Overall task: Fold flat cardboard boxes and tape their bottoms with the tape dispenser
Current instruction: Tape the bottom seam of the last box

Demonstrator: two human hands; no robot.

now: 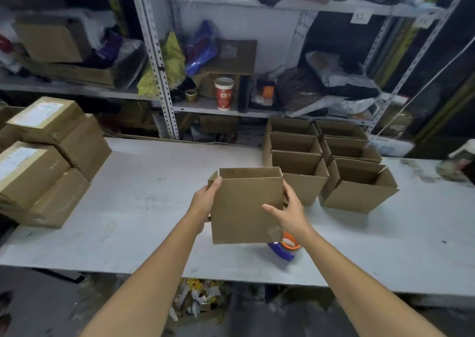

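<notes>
Both the left grip (205, 200) and right grip (290, 212) clasp one open-topped box (244, 208), inside mostly hidden.

Possibly "K5", handwritten on a white shelf tag (360, 17)

1. A packing storeroom, shown by grey slotted-metal shelving (164, 79) crammed with parcels and bags.
2. Stacked on a long white worktable (128, 208) — sealed brown cardboard parcels with white labels (30, 172).
3. Rows of open brown cardboard boxes (298, 161).
</notes>
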